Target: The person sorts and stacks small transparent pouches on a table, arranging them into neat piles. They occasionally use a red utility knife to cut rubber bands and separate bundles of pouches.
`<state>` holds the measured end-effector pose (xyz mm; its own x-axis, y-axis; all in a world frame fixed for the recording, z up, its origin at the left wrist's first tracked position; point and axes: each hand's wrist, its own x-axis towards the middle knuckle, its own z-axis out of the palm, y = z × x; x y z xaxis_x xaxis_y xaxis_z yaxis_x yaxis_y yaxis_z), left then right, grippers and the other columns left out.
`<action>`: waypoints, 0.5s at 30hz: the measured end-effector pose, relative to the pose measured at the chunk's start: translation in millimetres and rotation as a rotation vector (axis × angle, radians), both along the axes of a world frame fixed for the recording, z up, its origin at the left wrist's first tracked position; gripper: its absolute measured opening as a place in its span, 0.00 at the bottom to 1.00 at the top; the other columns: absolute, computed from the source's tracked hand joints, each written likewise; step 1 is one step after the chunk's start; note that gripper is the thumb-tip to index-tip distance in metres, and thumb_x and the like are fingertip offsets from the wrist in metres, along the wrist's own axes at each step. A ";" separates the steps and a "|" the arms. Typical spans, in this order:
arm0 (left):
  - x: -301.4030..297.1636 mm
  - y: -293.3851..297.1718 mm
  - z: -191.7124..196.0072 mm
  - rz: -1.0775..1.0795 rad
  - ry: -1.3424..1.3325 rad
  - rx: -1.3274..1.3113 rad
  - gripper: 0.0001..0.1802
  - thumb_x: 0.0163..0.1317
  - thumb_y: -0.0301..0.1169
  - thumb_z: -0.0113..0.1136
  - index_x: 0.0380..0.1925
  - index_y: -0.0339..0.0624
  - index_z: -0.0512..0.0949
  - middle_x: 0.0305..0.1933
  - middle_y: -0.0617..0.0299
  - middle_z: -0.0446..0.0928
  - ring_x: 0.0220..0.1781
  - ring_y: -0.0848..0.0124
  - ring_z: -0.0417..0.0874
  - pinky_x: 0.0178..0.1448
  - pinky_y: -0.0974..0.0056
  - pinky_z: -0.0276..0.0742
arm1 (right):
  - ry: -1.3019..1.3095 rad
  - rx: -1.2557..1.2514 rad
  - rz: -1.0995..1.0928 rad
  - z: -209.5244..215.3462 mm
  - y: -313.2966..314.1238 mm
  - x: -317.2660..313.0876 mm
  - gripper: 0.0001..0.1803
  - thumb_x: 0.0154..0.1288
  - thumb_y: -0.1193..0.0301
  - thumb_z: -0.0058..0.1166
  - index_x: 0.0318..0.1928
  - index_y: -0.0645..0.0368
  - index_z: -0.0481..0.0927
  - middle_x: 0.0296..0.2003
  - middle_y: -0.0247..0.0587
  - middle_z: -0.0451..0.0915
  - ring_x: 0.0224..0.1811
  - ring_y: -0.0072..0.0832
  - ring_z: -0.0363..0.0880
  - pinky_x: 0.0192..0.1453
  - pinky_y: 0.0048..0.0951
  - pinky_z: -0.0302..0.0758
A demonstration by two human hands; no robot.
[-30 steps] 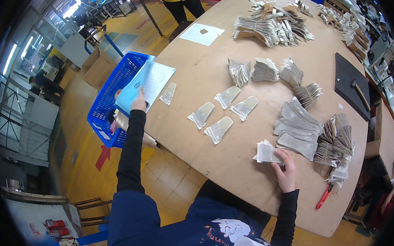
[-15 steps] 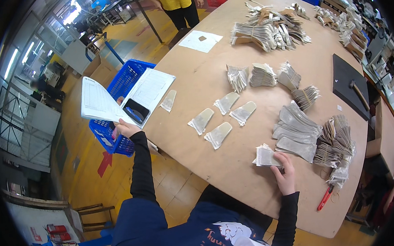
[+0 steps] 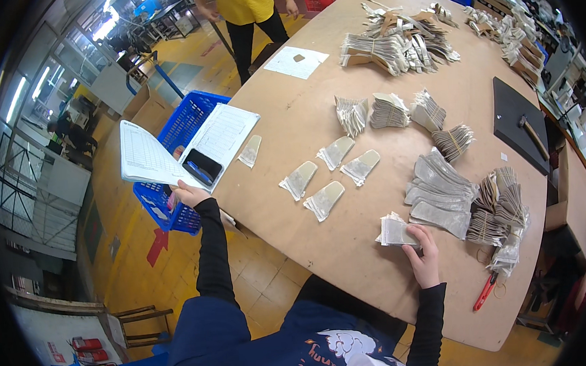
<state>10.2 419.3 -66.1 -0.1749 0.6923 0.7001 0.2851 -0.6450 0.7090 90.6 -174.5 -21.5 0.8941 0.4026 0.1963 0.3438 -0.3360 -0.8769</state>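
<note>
The left hand (image 3: 185,193) grips an open ledger (image 3: 170,147) from beneath, a black phone (image 3: 202,167) lying on its page, over the table (image 3: 301,102) edge by a blue crate (image 3: 179,129). The right hand (image 3: 423,255) presses on 1 small bundle of grey cut pieces (image 3: 395,230), fingers seemingly closed on it, beside 4 loose pieces (image 3: 324,200)

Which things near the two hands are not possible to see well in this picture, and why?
- Left hand, head view: its fingers are under the open notebook, so the grip is hidden.
- Dark phone-like thing on the notebook: too small to tell for sure.
- Right hand: its fingertips press a small stack of grey pieces; the count is too fine to see.
- Blue basket: the notebook covers its contents.
</note>
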 end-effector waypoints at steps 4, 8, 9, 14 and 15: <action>-0.3 -0.6 -0.8 -0.042 -0.033 0.065 0.21 0.78 0.31 0.42 0.57 0.20 0.69 0.51 0.32 0.77 0.52 0.43 0.80 0.55 0.53 0.76 | 0.009 -0.002 -0.004 1.4 -0.2 -0.6 0.21 0.59 0.79 0.62 0.55 0.60 0.79 0.57 0.46 0.76 0.58 0.41 0.77 0.58 0.34 0.75; -0.9 -3.3 3.5 -0.030 -0.008 -0.031 0.21 0.78 0.31 0.42 0.58 0.19 0.67 0.52 0.31 0.76 0.53 0.43 0.80 0.56 0.53 0.75 | 0.059 0.010 -0.006 1.0 -0.2 -1.3 0.22 0.59 0.78 0.62 0.56 0.60 0.79 0.57 0.46 0.76 0.58 0.40 0.77 0.57 0.34 0.75; -0.8 -4.2 4.9 -0.046 -0.016 -0.012 0.21 0.78 0.31 0.42 0.58 0.19 0.67 0.52 0.30 0.76 0.53 0.43 0.80 0.56 0.52 0.75 | 0.041 0.008 -0.002 0.4 -0.1 -1.0 0.22 0.59 0.78 0.62 0.56 0.60 0.79 0.57 0.46 0.76 0.58 0.40 0.77 0.57 0.33 0.75; 0.3 -9.9 9.1 -0.003 0.010 -0.139 0.23 0.78 0.32 0.43 0.58 0.18 0.68 0.52 0.29 0.76 0.52 0.42 0.79 0.56 0.51 0.74 | 0.022 -0.014 0.000 -2.0 -1.0 -0.1 0.22 0.60 0.78 0.62 0.56 0.59 0.79 0.58 0.44 0.76 0.58 0.38 0.77 0.54 0.31 0.75; 0.1 -10.8 9.1 0.000 0.013 -0.125 0.23 0.78 0.33 0.43 0.58 0.17 0.68 0.52 0.29 0.76 0.52 0.41 0.79 0.55 0.51 0.74 | 0.034 -0.012 -0.002 -2.2 -1.3 -0.2 0.22 0.60 0.77 0.62 0.56 0.59 0.79 0.58 0.44 0.76 0.57 0.37 0.77 0.54 0.31 0.75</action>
